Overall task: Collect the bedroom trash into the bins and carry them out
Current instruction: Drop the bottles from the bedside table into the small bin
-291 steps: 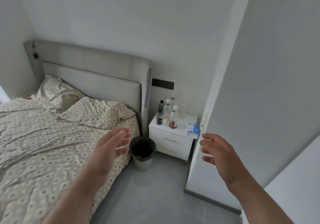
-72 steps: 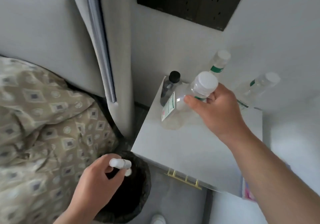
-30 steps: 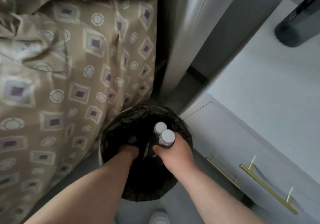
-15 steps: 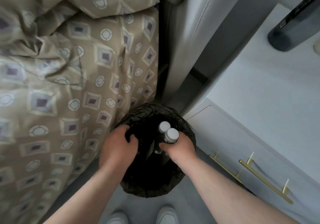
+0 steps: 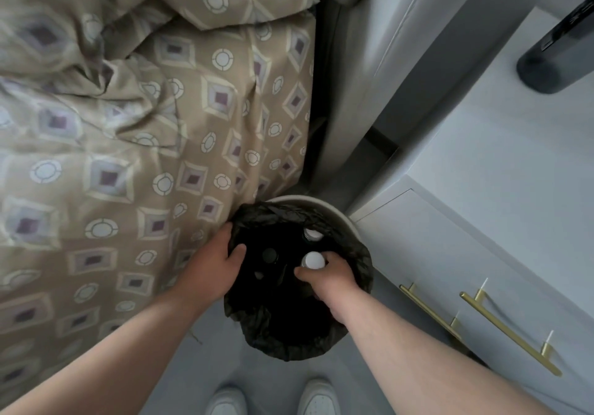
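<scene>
A small white bin (image 5: 324, 206) with a black bag liner (image 5: 289, 334) stands on the floor between the bed and the nightstand. My left hand (image 5: 213, 268) pinches the liner's left edge, thumb inside and fingers outside. My right hand (image 5: 332, 276) reaches into the bag and grips a clear bottle by its neck, just under its white cap (image 5: 314, 260). A second white-capped bottle (image 5: 313, 234) lies deeper in the bag near the far side. Darker shapes show at the bottom of the bag, too dim to name.
The bed with its patterned beige cover (image 5: 144, 157) presses against the bin's left side. The white nightstand (image 5: 482, 189) with gold drawer handles (image 5: 511, 334) stands at the right, a dark bottle (image 5: 559, 57) on top. My white shoes (image 5: 316, 398) stand on the grey floor below the bin.
The liner's far edge has slipped inward, baring the bin's white rim. The bottle in my right hand now sits apart from the other one. Both hands stay at the bag.
</scene>
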### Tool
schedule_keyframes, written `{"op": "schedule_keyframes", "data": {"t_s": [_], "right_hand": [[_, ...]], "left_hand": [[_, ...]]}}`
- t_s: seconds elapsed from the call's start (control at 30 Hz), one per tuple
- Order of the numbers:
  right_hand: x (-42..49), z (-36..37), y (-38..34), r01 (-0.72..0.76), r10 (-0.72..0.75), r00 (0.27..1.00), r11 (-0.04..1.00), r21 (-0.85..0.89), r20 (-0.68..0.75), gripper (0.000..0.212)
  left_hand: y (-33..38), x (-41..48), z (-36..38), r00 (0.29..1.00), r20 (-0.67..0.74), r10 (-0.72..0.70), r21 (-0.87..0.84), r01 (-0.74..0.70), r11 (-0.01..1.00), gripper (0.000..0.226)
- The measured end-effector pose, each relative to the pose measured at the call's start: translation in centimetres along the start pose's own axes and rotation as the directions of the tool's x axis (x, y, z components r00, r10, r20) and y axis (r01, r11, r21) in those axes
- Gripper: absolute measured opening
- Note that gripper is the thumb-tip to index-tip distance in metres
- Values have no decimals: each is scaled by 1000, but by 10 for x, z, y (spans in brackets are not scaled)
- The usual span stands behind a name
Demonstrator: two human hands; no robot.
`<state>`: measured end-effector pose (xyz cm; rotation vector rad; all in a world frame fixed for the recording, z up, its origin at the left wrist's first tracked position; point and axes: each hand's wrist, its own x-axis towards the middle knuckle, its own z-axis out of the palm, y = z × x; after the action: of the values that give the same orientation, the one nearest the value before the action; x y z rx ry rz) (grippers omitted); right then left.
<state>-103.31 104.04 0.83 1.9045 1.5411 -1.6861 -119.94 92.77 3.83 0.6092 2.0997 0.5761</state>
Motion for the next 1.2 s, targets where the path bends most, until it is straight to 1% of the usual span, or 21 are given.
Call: {"op": "schedule_keyframes", "data": {"t_s": [0.1,0.2,0.27,0.33,0.4,0.47,0.53,0.57,0.6,0.63,0.73,0.8,0.83,0.9,0.97,1.07,1.1,1.2], "right_hand": [[-6,-5,-6,20,-21,999,1000,20,36,59],[-15,-16,-14,65,-65,996,998,2,58,61],[-26,-29,-23,89,-90,996,996,8,30,53],[-42,-46,-31,117,-117,993,993,19,-1,50],[-67,-66,-39,129,-129,992,990,53,12,52],[-101,-88,-47,155,-159,987,984,87,32,45],[-137,-112,-56,195,-204,977,973,127,59,29],[-156,-125,-61,217,-228,971,966,144,66,21],[-173,-138,-66,242,-255,965,957,159,61,19],[-189,-153,-72,264,-276,960,949,175,48,18],[-224,-207,-91,321,-313,947,915,245,-72,15],[-239,-246,-106,361,-320,931,878,314,-174,15],[-245,-265,-113,379,-316,922,858,346,-225,20],[-254,-300,-125,421,-315,898,816,396,-307,22],[-259,-327,-132,465,-318,871,780,419,-375,18],[-263,-358,-136,507,-312,840,743,437,-444,12],[-263,-367,-136,513,-307,834,737,441,-458,11],[-263,-385,-135,529,-297,819,719,450,-490,11]], "left_hand": [[9,1,-3,998,-54,40,36,-38,999,55],[18,-2,-7,998,-16,57,53,-57,997,56],[24,-5,-12,998,-1,69,68,-68,995,57],[32,-13,-20,998,-1,69,131,-68,989,58],[43,-29,-29,997,-10,80,236,-76,969,56],[59,-53,-37,993,-19,114,329,-101,939,52],[84,-79,-45,981,-23,191,366,-170,915,51],[101,-92,-49,970,-16,242,351,-221,910,54],[122,-105,-53,956,-12,293,313,-275,909,58],[146,-115,-56,943,-21,334,256,-318,913,57],[227,-133,-56,895,-60,443,137,-432,891,25],[279,-138,-49,867,-65,495,72,-491,868,20],[302,-138,-44,863,-65,502,28,-501,865,22],[347,-131,-35,859,-65,508,-11,-510,860,38],[392,-122,-28,850,-83,520,10,-521,854,56],[451,-102,-20,831,-85,550,71,-546,835,72],[463,-92,-17,834,-83,545,66,-541,838,77],[487,-65,-7,876,-22,482,4,-482,876,93]]}}
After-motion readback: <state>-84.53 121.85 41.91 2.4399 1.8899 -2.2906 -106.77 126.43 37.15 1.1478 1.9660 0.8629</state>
